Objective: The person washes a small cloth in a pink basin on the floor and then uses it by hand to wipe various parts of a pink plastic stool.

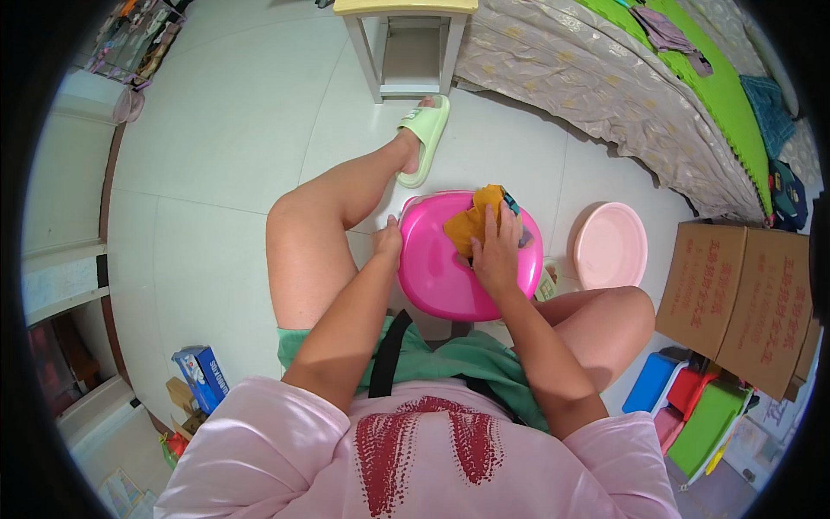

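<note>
Between my knees is a bright pink plastic stool point(432, 268) with a smooth, rounded top; its underside is hidden. My left hand point(388, 239) closes on its left rim, the fingertips partly out of sight. On the far right part of the top lies a bunched mustard-yellow cloth point(468, 227) with dark and blue-green patches at its edge. My right hand point(497, 255) rests over this cloth, fingers stretched along it and pressing it to the pink surface.
A pale pink basin point(610, 246) stands on the floor right of the stool, near cardboard boxes point(735, 298). Colourful plastic bins point(687, 402) sit below them. Ahead are a small wooden-topped stand point(406, 7) and a bed with a patterned cover point(571, 95). A blue box point(201, 378) lies at left.
</note>
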`<state>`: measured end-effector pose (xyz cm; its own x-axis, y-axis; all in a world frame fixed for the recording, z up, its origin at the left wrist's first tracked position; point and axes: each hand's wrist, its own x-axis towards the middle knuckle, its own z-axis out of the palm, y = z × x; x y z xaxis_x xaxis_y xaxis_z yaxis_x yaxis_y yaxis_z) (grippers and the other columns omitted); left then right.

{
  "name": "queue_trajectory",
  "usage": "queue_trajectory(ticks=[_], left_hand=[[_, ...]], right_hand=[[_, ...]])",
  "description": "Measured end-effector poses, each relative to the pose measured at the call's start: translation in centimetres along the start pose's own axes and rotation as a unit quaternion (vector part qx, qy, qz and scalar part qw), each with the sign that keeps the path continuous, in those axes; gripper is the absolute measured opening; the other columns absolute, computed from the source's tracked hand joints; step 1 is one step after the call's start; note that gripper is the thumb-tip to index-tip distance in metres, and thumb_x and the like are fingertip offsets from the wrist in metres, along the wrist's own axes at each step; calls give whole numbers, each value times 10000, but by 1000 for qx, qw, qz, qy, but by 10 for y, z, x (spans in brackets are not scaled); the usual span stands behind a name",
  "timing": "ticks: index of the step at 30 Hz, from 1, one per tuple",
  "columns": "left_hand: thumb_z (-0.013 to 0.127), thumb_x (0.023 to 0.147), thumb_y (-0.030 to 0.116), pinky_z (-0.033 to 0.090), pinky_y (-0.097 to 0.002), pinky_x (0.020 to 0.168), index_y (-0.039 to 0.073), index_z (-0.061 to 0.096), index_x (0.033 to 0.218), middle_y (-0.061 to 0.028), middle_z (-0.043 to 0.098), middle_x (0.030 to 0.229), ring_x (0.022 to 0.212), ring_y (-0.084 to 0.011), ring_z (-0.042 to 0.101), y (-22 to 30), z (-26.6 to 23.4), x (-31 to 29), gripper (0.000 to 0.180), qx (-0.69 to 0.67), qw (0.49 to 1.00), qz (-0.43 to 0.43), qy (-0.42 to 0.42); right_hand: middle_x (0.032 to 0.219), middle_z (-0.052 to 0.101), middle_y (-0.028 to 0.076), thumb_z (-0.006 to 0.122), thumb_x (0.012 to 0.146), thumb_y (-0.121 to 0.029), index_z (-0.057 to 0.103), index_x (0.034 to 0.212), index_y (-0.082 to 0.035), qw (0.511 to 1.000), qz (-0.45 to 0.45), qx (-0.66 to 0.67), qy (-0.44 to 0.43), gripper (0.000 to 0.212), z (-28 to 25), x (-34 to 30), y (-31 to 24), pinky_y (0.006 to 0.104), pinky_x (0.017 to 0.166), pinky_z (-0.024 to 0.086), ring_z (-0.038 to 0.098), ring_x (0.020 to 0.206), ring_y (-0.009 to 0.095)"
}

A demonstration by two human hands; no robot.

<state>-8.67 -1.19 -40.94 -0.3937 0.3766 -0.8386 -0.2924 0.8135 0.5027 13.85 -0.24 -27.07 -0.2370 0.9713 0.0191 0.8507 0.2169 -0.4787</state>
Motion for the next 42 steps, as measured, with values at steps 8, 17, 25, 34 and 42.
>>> queue_trajectory(ticks=[8, 17, 25, 34, 42], left_hand=[[437, 992, 511, 518, -411, 812, -65, 573, 1207, -177, 653, 1111, 948, -277, 646, 18, 10, -25, 630, -1, 999, -32, -38], [441, 998, 485, 475, -409, 784, -68, 629, 1020, -149, 665, 956, 844, -233, 610, 46, 67, -106, 584, -28, 994, 70, -74], [401, 1022, 439, 475, -342, 901, -2, 571, 1226, -116, 640, 1125, 1043, -202, 592, 87, 80, -206, 516, -97, 970, 104, -195], [427, 1030, 396, 503, -284, 786, -3, 617, 1055, -74, 646, 967, 851, -140, 608, 181, 27, -363, 443, -160, 881, 324, -306], [489, 1006, 403, 516, -273, 716, 5, 645, 1071, -78, 670, 950, 802, -131, 632, 194, -28, -413, 432, -124, 858, 413, -279]], right_hand=[[1550, 230, 144, 668, 840, -262, 365, 1467, -108, 989, 76, -125, 28, 713, -5, 8, 9, 629, 1116, 154, 193, 1400, 449], [1355, 517, 154, 641, 850, -128, 593, 1275, -68, 976, 98, 21, 191, 432, -40, -1, 53, 512, 1084, 289, 442, 1218, 375], [1309, 563, 153, 646, 848, -79, 629, 1218, -29, 941, 63, 60, 328, 374, -119, -23, 42, 463, 1049, 347, 498, 1164, 358], [1518, 300, 215, 614, 893, -215, 407, 1436, -23, 904, -64, 12, 423, 612, -269, -51, -37, 521, 1135, 205, 266, 1381, 422], [1501, 342, 218, 633, 891, -203, 451, 1419, -31, 862, -114, 9, 493, 584, -299, -79, -94, 505, 1122, 230, 302, 1362, 425]])
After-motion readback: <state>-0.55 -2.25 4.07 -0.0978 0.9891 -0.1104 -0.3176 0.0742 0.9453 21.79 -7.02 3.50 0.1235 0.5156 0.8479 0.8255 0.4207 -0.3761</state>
